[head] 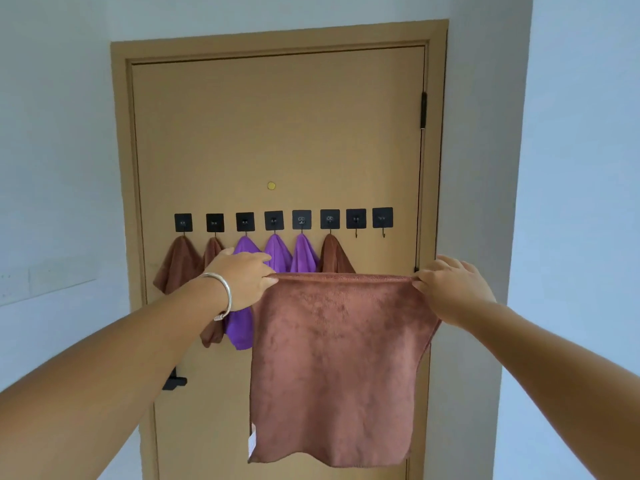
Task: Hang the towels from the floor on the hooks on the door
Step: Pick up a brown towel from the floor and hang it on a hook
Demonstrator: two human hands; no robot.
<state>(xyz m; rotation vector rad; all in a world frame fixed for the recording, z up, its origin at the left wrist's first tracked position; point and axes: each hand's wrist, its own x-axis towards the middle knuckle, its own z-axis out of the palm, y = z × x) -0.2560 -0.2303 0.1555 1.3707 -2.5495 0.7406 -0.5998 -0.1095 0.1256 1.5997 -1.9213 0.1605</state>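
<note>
While six towels hang on door (277, 133) hooks, left hand (244, 277) and right hand (450, 285) pinch brown towel (336, 368) top corners, spread flat

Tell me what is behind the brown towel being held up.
Behind the held brown towel is the door. Above its top edge show the purple towels and a hung brown towel; their lower parts are covered.

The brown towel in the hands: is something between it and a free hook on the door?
Nothing visible blocks it. The brown towel hangs from both hands below the hook row; the two empty hooks at the right end are uncovered.
</note>
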